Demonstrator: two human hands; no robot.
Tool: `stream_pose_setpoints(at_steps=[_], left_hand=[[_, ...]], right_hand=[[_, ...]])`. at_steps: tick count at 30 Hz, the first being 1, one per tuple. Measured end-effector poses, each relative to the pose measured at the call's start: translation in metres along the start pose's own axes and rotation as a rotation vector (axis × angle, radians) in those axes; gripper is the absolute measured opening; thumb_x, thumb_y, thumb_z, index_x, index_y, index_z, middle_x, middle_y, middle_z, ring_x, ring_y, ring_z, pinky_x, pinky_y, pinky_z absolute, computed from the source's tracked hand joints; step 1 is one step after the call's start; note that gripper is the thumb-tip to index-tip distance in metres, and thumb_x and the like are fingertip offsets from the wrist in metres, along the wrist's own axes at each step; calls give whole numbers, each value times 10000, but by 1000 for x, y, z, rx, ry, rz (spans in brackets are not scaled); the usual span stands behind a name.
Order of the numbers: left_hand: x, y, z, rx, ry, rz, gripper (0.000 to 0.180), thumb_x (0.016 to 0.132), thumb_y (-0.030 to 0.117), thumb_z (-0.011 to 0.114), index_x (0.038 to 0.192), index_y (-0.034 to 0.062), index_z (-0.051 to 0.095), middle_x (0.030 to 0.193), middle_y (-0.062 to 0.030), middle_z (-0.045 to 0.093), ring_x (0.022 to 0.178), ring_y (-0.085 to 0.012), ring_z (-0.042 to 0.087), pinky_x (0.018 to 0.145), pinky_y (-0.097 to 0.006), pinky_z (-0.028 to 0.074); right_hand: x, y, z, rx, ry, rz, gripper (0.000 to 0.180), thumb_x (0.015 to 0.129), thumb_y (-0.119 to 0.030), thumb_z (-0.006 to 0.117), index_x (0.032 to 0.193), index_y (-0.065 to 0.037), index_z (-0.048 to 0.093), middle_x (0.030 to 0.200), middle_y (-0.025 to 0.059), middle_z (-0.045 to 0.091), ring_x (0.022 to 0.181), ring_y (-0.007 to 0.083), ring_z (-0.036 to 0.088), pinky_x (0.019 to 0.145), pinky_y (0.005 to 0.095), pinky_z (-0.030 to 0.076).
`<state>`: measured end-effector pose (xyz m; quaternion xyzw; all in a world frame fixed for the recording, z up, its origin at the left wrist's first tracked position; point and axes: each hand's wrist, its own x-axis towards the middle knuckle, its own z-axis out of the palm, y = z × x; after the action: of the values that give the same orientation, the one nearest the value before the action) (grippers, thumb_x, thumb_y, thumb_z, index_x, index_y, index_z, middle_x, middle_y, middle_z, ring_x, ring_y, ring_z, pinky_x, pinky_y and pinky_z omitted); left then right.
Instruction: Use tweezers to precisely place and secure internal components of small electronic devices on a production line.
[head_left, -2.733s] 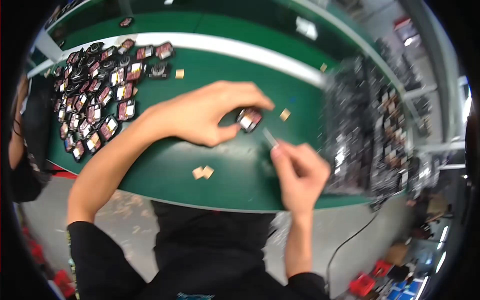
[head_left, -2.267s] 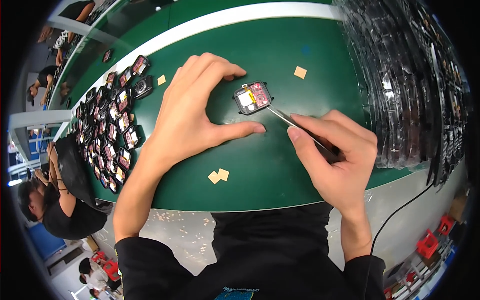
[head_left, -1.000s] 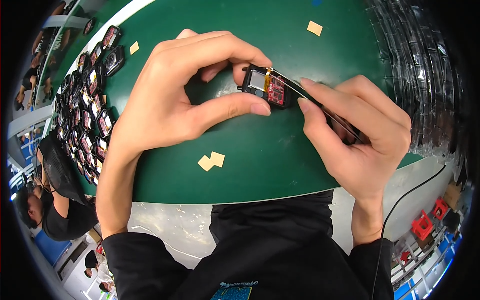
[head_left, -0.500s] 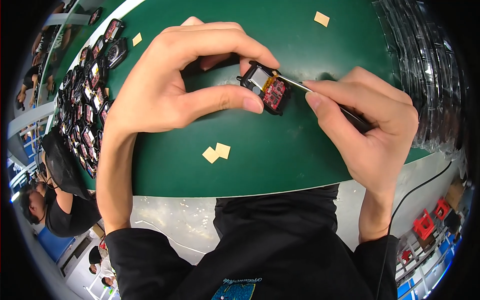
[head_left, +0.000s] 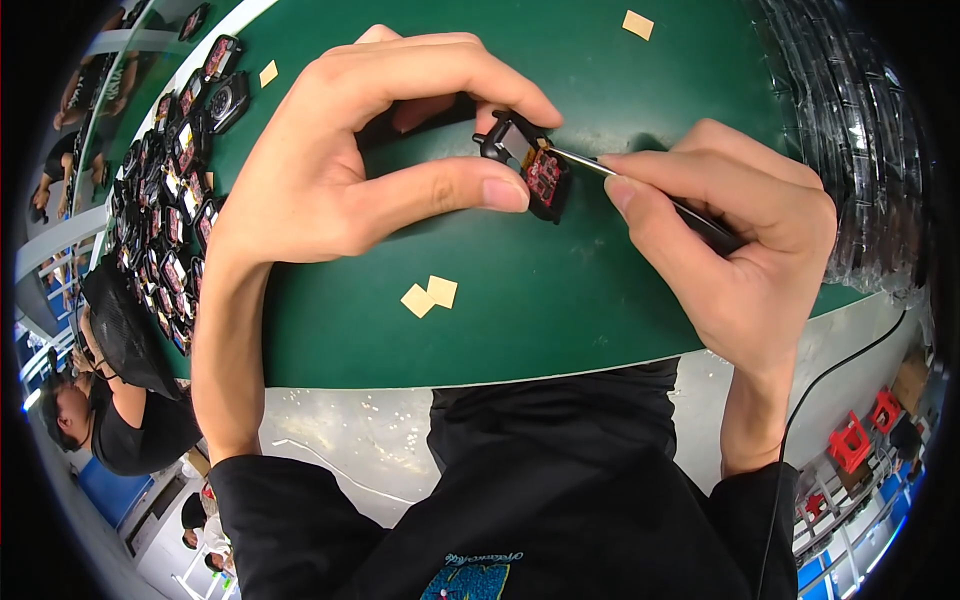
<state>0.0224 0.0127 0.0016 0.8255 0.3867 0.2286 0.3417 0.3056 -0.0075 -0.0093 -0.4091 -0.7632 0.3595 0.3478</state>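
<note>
Between the thumb and fingers of my left hand (head_left: pixel 350 150) is a small black watch-like case (head_left: pixel 545 185), its inside facing up. A red circuit board, a silvery block and a bit of amber tape show in it. My right hand (head_left: pixel 740 230) grips dark-handled tweezers (head_left: pixel 590 163) with a thin metal tip. That tip touches or hovers just over the amber tape at the case's upper edge; which of the two I cannot tell. Below the case, two small pale-yellow paper squares (head_left: pixel 428 297) lie overlapping on the green table (head_left: pixel 560 320).
Many similar open cases (head_left: pixel 165 210) crowd the table's left side. Stacked clear plastic trays (head_left: pixel 850 150) line the right edge. Single yellow squares (head_left: pixel 637 25) lie farther back. A person in black (head_left: pixel 150 430) sits at the left; red stools (head_left: pixel 850 445) stand at the lower right.
My left hand has tilted the case, so its board now shows at a steeper angle. The tweezer tip has shifted slightly left and stays at the case's upper edge.
</note>
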Motion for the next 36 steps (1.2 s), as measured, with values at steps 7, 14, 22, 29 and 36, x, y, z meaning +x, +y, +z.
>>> stream_pose_setpoints(at_steps=[7, 14, 22, 29, 36], left_hand=[[3, -1, -1, 63, -47, 100, 491, 783, 336, 923, 1158, 37, 823, 983, -64, 774, 816, -181, 611, 826, -338, 387], [3, 5, -6, 92, -91, 23, 510, 769, 353, 942, 1143, 31, 817, 979, -61, 772, 829, -181, 604, 822, -334, 392], [2, 2, -6, 56, -77, 4, 512, 757, 347, 955, 1139, 34, 818, 967, -57, 755, 809, -177, 525, 778, -331, 383], [1, -1, -3, 52, -70, 54, 508, 770, 349, 946, 1143, 30, 815, 961, -54, 751, 784, -171, 512, 779, -328, 370], [-2, 1, -4, 66, -58, 23, 487, 769, 323, 938, 1145, 39, 813, 934, -46, 738, 771, -163, 517, 798, -331, 360]], right_hand=[[0, 2, 3, -6, 15, -41, 208, 817, 99, 807, 1004, 28, 862, 739, 44, 689, 624, 88, 588, 567, 243, 400], [0, 3, 0, -10, 6, -35, 204, 816, 97, 812, 999, 24, 865, 725, 45, 681, 618, 91, 585, 562, 245, 400], [0, 6, 5, 50, 36, -55, 189, 825, 89, 815, 993, 18, 866, 711, 37, 669, 610, 84, 578, 556, 246, 392], [-2, 7, 4, 36, 45, -72, 186, 822, 89, 816, 983, 11, 866, 691, 26, 659, 578, 79, 559, 538, 251, 381], [-2, 7, 9, 20, 66, -116, 178, 830, 89, 819, 984, 14, 865, 680, 24, 644, 566, 76, 550, 527, 255, 361]])
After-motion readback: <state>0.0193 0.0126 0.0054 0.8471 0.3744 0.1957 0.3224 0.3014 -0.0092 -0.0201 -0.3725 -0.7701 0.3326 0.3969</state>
